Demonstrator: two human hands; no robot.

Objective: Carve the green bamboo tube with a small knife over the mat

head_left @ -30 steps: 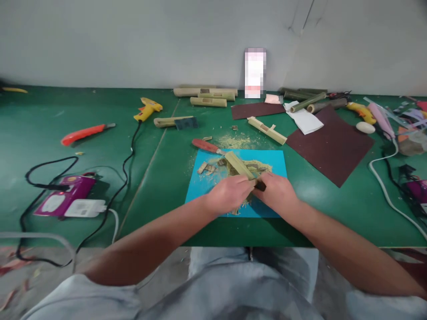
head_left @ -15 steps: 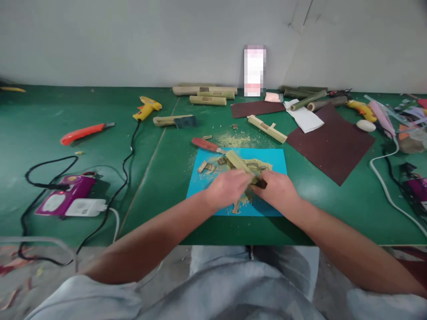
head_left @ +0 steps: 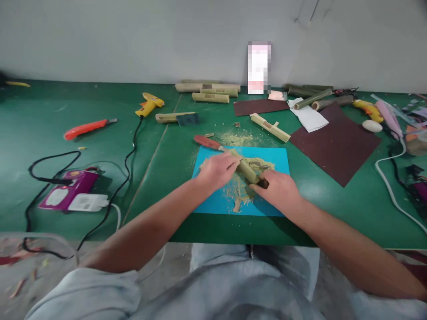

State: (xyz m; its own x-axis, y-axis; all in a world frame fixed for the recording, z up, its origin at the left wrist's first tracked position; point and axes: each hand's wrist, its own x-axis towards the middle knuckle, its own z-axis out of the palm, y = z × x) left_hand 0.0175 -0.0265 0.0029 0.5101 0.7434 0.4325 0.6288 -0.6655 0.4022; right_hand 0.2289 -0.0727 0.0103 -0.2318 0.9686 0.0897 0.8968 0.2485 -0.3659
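Observation:
Over a blue sheet (head_left: 213, 202), a short pale-green bamboo tube (head_left: 248, 171) lies slanted between my two hands. My left hand (head_left: 218, 170) is closed at its far left end, with the fingertips partly hidden. At the near end, my right hand (head_left: 278, 189) grips the tube between thumb and fingers. Something dark shows by the right fingertips; whether it is the tube's opening or a separate piece, I cannot tell. Shavings and bamboo chips (head_left: 237, 200) are scattered over the sheet. Just beyond my left hand lies a red-handled tool (head_left: 207, 142), its tip partly covered.
Cut bamboo pieces (head_left: 211, 97) lie at the back, another (head_left: 270, 127) nearer. Leftward are a yellow glue gun (head_left: 149, 105), an orange-red cutter (head_left: 87, 129) and a purple power strip (head_left: 63, 189) with cords. Brown sheets (head_left: 336, 151) and a white egg-shaped object (head_left: 372, 126) are rightward.
My left hand has slid away from my right hand, up and left along the bamboo tube to its far end. More of the tube's near part now shows. My right hand stays about in place.

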